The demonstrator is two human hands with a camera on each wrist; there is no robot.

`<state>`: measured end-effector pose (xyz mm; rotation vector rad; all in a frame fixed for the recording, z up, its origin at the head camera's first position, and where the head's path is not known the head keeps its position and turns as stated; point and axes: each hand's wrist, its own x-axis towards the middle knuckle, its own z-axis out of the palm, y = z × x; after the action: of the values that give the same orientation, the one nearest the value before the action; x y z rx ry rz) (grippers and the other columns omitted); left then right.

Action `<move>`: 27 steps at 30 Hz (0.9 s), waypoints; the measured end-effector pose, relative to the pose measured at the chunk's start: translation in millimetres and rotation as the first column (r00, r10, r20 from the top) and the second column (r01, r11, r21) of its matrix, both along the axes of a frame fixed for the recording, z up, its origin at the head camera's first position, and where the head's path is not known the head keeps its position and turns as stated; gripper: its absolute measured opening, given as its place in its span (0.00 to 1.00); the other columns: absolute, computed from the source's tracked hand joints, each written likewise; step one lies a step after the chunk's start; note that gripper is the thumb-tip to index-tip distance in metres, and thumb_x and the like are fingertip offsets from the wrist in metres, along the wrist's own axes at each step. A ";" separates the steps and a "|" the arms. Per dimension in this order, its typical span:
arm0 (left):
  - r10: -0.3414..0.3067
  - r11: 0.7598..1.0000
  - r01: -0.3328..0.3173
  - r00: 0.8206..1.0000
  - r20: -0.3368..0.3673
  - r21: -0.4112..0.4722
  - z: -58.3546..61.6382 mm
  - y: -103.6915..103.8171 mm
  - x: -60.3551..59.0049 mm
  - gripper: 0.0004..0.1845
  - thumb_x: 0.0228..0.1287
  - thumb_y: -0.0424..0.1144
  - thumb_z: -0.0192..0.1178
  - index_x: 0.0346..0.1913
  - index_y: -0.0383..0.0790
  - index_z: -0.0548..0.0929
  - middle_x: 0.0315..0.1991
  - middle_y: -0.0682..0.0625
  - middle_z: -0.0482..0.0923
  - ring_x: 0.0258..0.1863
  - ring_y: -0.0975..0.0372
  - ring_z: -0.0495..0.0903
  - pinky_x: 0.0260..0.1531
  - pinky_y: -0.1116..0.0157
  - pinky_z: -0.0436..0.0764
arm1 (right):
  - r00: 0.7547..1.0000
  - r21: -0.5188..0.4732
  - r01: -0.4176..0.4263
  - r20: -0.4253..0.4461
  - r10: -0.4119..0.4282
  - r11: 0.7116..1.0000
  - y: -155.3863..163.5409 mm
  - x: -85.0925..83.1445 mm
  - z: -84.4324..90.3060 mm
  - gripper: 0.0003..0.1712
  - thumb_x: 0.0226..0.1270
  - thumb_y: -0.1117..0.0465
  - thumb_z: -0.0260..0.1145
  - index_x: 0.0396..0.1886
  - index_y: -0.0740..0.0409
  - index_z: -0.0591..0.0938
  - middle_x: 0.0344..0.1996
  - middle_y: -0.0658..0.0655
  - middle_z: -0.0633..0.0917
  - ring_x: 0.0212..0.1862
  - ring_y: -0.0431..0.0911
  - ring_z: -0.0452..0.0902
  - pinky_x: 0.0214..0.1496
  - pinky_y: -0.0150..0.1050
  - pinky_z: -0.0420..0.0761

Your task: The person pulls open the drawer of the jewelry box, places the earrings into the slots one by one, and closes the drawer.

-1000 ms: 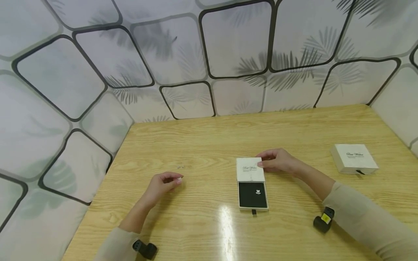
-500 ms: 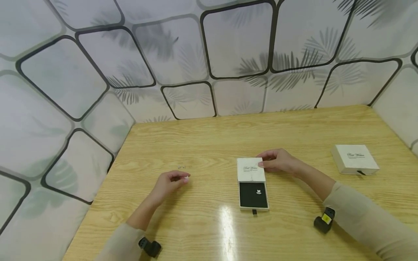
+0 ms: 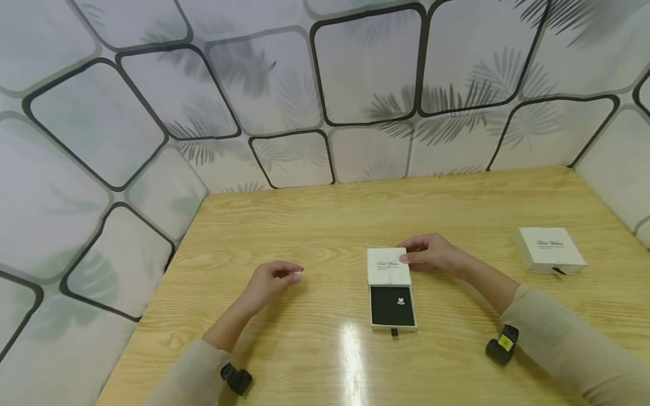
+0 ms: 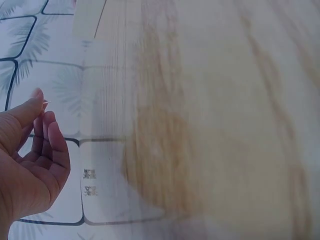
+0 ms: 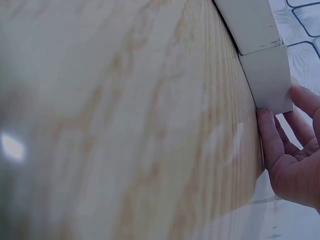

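A white jewellery box [image 3: 388, 266] lies at the table's middle, its drawer [image 3: 392, 307] pulled toward me. The drawer's black pad carries a small silver piece [image 3: 400, 300]. My right hand [image 3: 409, 256] holds the box's sleeve at its far right corner, thumb on top; in the right wrist view the right hand [image 5: 295, 115] has its fingers against the box's [image 5: 267, 75] side. My left hand [image 3: 296, 274] hovers left of the box and pinches a tiny silvery pin [image 4: 46, 103] between thumb and forefinger. Two small silvery pieces [image 4: 89, 182] show in the left wrist view.
A second white box [image 3: 550, 249], closed, sits at the far right of the wooden table [image 3: 315, 225]. Patterned wall panels [image 3: 152, 186] enclose the table at the back and on both sides.
My left hand has moved right, toward the open box, still pinching. The right hand and the box have stayed put.
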<state>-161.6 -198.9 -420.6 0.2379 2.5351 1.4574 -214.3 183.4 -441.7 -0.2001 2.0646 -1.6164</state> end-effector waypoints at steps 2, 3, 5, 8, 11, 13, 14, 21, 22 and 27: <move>-0.002 1.000 0.002 1.000 -0.002 0.003 -0.1 1.5 -1.2 0.14 0.61 0.38 0.64 0.46 0.32 0.83 0.40 0.44 0.83 0.32 0.63 0.75 0.30 0.68 0.78 | 1.000 0.003 0.001 -0.004 -0.001 1.000 -0.6 0.5 0.7 0.31 0.59 0.60 0.70 0.57 0.73 0.73 0.44 0.60 0.80 0.42 0.41 0.80 0.47 0.36 0.83; -0.002 1.000 0.002 1.000 -0.003 0.008 0.1 2.5 -1.5 0.14 0.61 0.38 0.64 0.46 0.32 0.83 0.40 0.44 0.83 0.32 0.63 0.75 0.30 0.68 0.78 | 1.000 0.003 0.003 -0.004 -0.003 1.000 -1.0 0.6 1.1 0.30 0.59 0.60 0.70 0.57 0.73 0.73 0.44 0.60 0.80 0.42 0.41 0.80 0.47 0.36 0.83; -0.004 1.000 0.004 1.000 -0.002 0.015 0.5 4.8 -1.9 0.13 0.61 0.37 0.64 0.46 0.32 0.84 0.41 0.44 0.83 0.32 0.63 0.75 0.30 0.68 0.78 | 1.000 0.002 -0.002 -0.006 0.002 1.000 -1.3 0.6 1.2 0.30 0.60 0.61 0.70 0.57 0.74 0.73 0.45 0.61 0.80 0.42 0.41 0.79 0.47 0.36 0.82; -0.010 1.000 0.010 1.000 -0.004 0.019 1.3 9.0 -2.1 0.13 0.61 0.37 0.64 0.46 0.33 0.84 0.41 0.44 0.83 0.34 0.63 0.76 0.31 0.68 0.78 | 1.000 0.007 -0.003 0.000 0.003 1.000 -1.5 0.2 1.1 0.30 0.59 0.61 0.70 0.58 0.73 0.73 0.45 0.61 0.80 0.42 0.41 0.79 0.47 0.36 0.82; -0.032 0.999 0.032 0.999 -0.003 0.025 1.7 13.4 -2.7 0.14 0.61 0.37 0.64 0.46 0.33 0.84 0.41 0.44 0.82 0.34 0.62 0.76 0.31 0.68 0.78 | 1.000 0.016 0.006 0.002 -0.006 1.000 -1.3 0.2 1.4 0.30 0.59 0.60 0.70 0.58 0.72 0.74 0.45 0.60 0.81 0.42 0.41 0.80 0.47 0.36 0.83; -0.053 0.998 0.053 0.999 -0.012 0.028 1.7 16.3 -3.1 0.14 0.61 0.38 0.64 0.46 0.33 0.84 0.41 0.44 0.82 0.34 0.62 0.75 0.30 0.69 0.77 | 1.000 0.022 0.009 -0.002 -0.009 1.000 -1.0 0.2 1.6 0.31 0.59 0.59 0.71 0.57 0.71 0.74 0.45 0.59 0.81 0.42 0.40 0.80 0.47 0.36 0.83; -0.062 0.998 0.063 0.998 -0.015 0.031 1.9 17.8 -3.3 0.14 0.61 0.37 0.64 0.47 0.33 0.84 0.41 0.44 0.81 0.34 0.62 0.75 0.30 0.69 0.77 | 1.000 0.022 0.012 0.000 -0.012 1.000 -0.7 0.1 1.6 0.31 0.58 0.59 0.71 0.57 0.71 0.74 0.45 0.59 0.81 0.42 0.40 0.80 0.47 0.36 0.83; -0.131 0.991 0.133 0.990 -0.058 0.025 2.3 29.1 -3.3 0.12 0.62 0.36 0.63 0.45 0.33 0.85 0.38 0.43 0.81 0.32 0.62 0.75 0.28 0.72 0.76 | 1.000 0.021 0.006 -0.003 -0.006 1.000 -0.9 -0.2 0.4 0.31 0.59 0.59 0.71 0.57 0.72 0.74 0.44 0.59 0.81 0.42 0.40 0.79 0.47 0.36 0.83; -0.144 0.989 0.146 0.988 -0.061 0.023 2.4 30.9 -3.2 0.12 0.62 0.36 0.63 0.45 0.32 0.84 0.37 0.43 0.81 0.32 0.63 0.75 0.28 0.72 0.76 | 1.000 0.019 0.006 -0.002 -0.006 1.000 -0.9 0.0 0.6 0.31 0.59 0.59 0.71 0.57 0.72 0.74 0.44 0.59 0.81 0.42 0.40 0.79 0.47 0.36 0.83; -0.181 0.983 0.182 0.982 -0.057 0.008 0.2 39.2 -2.7 0.12 0.62 0.37 0.63 0.45 0.34 0.85 0.35 0.46 0.79 0.33 0.65 0.75 0.30 0.71 0.77 | 1.000 0.024 -0.001 -0.009 0.001 1.000 -0.3 1.0 0.9 0.30 0.59 0.59 0.70 0.57 0.72 0.74 0.46 0.60 0.80 0.43 0.41 0.79 0.47 0.36 0.82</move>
<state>-164.2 -159.6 -420.4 0.5047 2.4724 1.4160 -213.2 183.1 -440.8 -0.2004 2.0889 -1.5925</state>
